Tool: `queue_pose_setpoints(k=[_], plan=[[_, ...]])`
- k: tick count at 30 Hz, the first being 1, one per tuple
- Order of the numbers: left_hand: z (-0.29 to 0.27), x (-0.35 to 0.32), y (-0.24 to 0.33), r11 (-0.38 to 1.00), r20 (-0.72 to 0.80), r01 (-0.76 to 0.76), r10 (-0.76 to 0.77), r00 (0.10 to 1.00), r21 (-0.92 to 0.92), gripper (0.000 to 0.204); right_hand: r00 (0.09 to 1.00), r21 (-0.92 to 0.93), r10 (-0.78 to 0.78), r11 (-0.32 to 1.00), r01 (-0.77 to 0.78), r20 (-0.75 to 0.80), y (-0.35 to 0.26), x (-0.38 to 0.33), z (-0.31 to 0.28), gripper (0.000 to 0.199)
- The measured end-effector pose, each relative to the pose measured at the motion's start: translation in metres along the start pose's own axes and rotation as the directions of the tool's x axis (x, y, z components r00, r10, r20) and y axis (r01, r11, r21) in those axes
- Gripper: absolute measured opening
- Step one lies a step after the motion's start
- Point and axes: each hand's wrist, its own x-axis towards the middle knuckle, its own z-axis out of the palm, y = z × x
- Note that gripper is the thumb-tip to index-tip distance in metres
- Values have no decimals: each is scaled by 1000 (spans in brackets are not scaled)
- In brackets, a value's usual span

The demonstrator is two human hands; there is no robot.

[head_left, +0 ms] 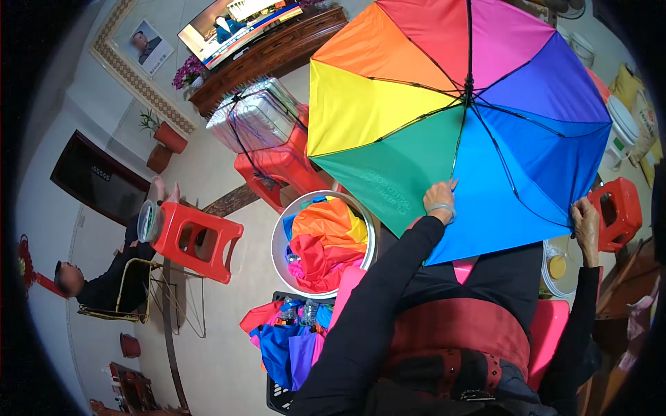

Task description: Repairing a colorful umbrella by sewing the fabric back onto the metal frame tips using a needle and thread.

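Note:
An open rainbow umbrella (499,180) spreads before me, its inner side with black ribs and shaft facing me. My left hand (441,200) is closed on a rib near the seam of the green and light blue panels. At the right rim of the blue panels, my right hand (585,216) pinches the cloth edge by a rib end; its fingertips are partly hidden. A white bucket (277,260) left of my knee holds crumpled rainbow cloth (326,239). Beside it, more bunched cloth (288,350) lies on a black crate (277,399).
Red stools (225,239) stand at left, under a bundle in clear plastic (250,118), and at right. A small round container (557,267) sits by my right knee. Another person (114,277) sits at far left. A television (229,31) stands on a wooden cabinet (277,59).

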Motion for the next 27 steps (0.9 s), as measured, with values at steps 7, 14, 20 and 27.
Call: queue_pose_setpoints(k=[7, 14, 20, 27], plan=[[9, -5, -1, 996, -167, -62, 73, 983, 70, 17, 995, 22, 101, 995, -101, 20, -7, -9, -3, 11], [-3, -16, 3, 991, -49, 81, -86, 995, -105, 17, 986, -141, -158, 979, 148, -60, 23, -1, -7, 9], [23, -11, -2, 999, 76, -45, 44, 996, 11, 18, 931, -475, -261, 872, 114, -256, 15, 18, -60, 10], [20, -10, -25, 903, 176, 159, -95, 980, -398, 23, 983, 355, -182, 919, 174, -11, -64, 61, 31, 11]])
